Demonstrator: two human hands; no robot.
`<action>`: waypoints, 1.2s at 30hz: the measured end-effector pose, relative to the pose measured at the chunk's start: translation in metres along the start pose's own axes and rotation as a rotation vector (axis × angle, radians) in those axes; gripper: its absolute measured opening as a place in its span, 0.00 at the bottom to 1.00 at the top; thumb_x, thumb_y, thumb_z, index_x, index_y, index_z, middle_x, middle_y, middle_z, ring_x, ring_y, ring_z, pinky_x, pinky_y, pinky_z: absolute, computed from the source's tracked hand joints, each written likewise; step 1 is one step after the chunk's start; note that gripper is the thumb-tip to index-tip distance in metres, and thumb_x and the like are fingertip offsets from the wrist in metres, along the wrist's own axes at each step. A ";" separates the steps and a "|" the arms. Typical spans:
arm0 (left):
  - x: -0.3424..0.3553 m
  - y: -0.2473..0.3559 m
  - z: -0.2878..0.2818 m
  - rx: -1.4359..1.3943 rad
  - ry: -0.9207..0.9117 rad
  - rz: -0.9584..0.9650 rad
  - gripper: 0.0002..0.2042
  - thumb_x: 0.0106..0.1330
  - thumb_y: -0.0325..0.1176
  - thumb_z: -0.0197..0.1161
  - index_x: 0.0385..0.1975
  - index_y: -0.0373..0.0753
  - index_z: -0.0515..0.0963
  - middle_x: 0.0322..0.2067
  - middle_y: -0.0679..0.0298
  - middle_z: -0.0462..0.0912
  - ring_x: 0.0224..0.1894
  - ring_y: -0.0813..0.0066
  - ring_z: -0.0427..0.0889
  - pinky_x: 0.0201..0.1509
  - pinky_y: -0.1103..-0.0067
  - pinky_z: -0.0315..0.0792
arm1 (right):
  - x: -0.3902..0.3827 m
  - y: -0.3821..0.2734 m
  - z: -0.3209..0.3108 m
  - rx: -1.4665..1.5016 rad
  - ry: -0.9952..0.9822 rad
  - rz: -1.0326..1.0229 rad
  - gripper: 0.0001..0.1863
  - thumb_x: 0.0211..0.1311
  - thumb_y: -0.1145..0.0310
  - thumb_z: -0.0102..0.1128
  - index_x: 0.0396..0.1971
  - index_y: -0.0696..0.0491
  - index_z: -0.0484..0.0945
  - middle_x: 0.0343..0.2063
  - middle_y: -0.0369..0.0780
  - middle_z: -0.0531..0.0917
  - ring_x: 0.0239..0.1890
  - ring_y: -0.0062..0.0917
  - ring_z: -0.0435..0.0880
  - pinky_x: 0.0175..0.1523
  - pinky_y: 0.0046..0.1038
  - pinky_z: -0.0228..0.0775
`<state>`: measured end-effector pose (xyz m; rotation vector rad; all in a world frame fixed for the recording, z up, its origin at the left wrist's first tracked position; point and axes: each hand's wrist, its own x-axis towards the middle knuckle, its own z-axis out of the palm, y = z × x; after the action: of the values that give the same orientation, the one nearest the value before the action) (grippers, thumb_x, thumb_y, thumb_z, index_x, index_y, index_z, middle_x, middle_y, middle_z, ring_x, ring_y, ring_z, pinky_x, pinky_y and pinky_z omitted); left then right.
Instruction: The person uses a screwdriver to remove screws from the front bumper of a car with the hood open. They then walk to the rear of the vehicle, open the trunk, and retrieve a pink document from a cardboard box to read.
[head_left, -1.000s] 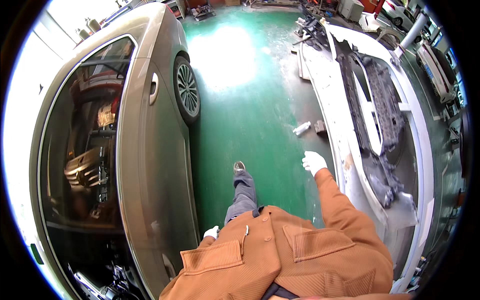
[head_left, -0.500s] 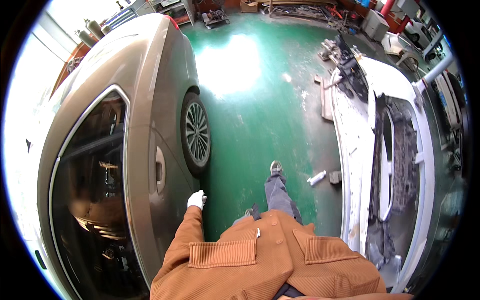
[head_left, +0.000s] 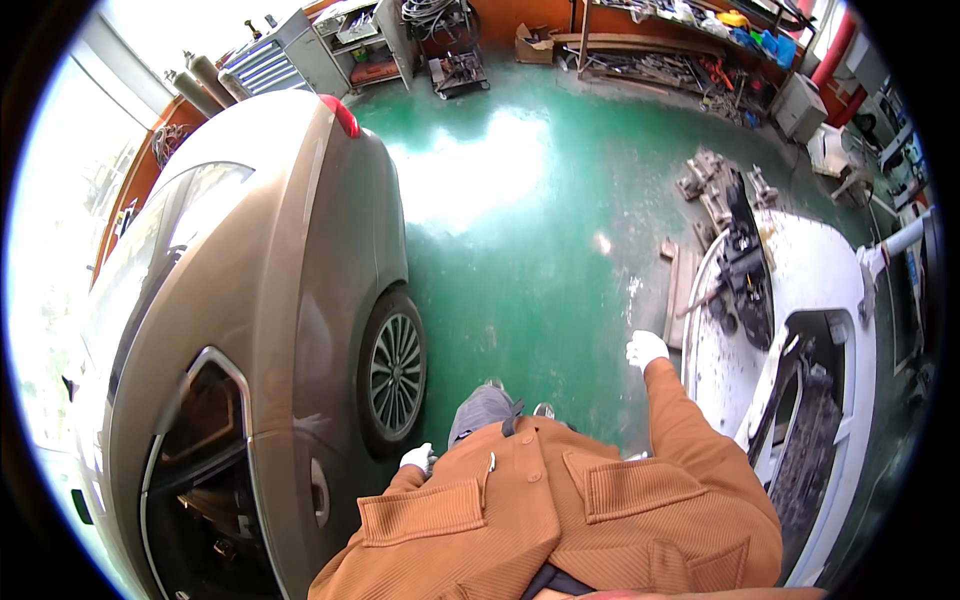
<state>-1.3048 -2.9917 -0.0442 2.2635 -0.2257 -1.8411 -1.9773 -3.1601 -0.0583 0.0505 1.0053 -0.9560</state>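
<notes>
My left hand point(head_left: 418, 458), in a white glove, hangs close to the rear wheel point(head_left: 394, 372) of a brown car point(head_left: 335, 230) on my left. Its fingers are curled, with nothing seen in them. In a white glove too, my right hand point(head_left: 646, 349) swings out in front, over the green floor and left of a white car body shell point(head_left: 800, 250). Its fingers are bent in and no held object shows. Neither hand appears to touch anything.
Stripped dark parts point(head_left: 742, 270) lie on the shell's end, and metal clamps point(head_left: 712, 185) on the floor beyond it. Against the far wall stand a drawer cabinet point(head_left: 268, 65), a wheeled tool cart point(head_left: 458, 72), a cardboard box point(head_left: 534, 44) and a rack of metal pieces point(head_left: 640, 68).
I have stepped forward along the car, whose rear wheel is now nearer. My right hand has come into view at the right; my left hand has swung back toward my body.
</notes>
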 end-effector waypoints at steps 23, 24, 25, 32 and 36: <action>0.192 0.677 0.033 -0.251 0.094 0.153 0.14 0.74 0.45 0.55 0.28 0.45 0.75 0.18 0.68 0.75 0.17 0.75 0.68 0.20 0.75 0.62 | 0.358 -0.170 0.193 -1.107 0.410 0.479 0.10 0.64 0.68 0.47 0.23 0.47 0.74 0.17 0.40 0.75 0.17 0.34 0.74 0.20 0.39 0.63; 0.195 0.690 0.034 -0.241 0.110 0.111 0.14 0.74 0.45 0.55 0.28 0.45 0.75 0.18 0.68 0.75 0.16 0.75 0.67 0.20 0.74 0.62 | 0.389 -0.193 0.201 -1.098 0.400 0.500 0.10 0.64 0.68 0.47 0.23 0.47 0.74 0.16 0.40 0.75 0.16 0.34 0.74 0.19 0.40 0.64; 0.195 0.701 0.035 -0.232 0.127 0.066 0.14 0.74 0.45 0.55 0.27 0.45 0.75 0.18 0.68 0.75 0.16 0.74 0.67 0.20 0.74 0.62 | 0.421 -0.215 0.211 -1.080 0.397 0.519 0.10 0.64 0.68 0.47 0.23 0.48 0.74 0.16 0.40 0.75 0.16 0.34 0.74 0.19 0.40 0.64; 0.200 0.773 0.074 -0.165 0.138 -0.033 0.16 0.74 0.49 0.55 0.36 0.43 0.79 0.17 0.70 0.75 0.15 0.75 0.67 0.21 0.74 0.63 | 0.659 -0.493 0.376 -0.437 0.351 0.379 0.11 0.66 0.68 0.47 0.22 0.46 0.68 0.15 0.37 0.70 0.14 0.27 0.68 0.16 0.34 0.56; 0.213 0.880 0.073 -0.562 0.089 0.021 0.10 0.75 0.42 0.54 0.31 0.46 0.73 0.17 0.72 0.68 0.14 0.78 0.61 0.18 0.78 0.56 | 0.724 -0.614 0.533 -0.538 0.400 0.185 0.07 0.72 0.63 0.50 0.32 0.45 0.68 0.20 0.35 0.72 0.15 0.26 0.67 0.16 0.29 0.53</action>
<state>-1.3183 -3.8997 -0.0301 1.9261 0.2530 -1.5372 -1.9058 -4.2465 -0.0565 -0.1175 1.5731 -0.4894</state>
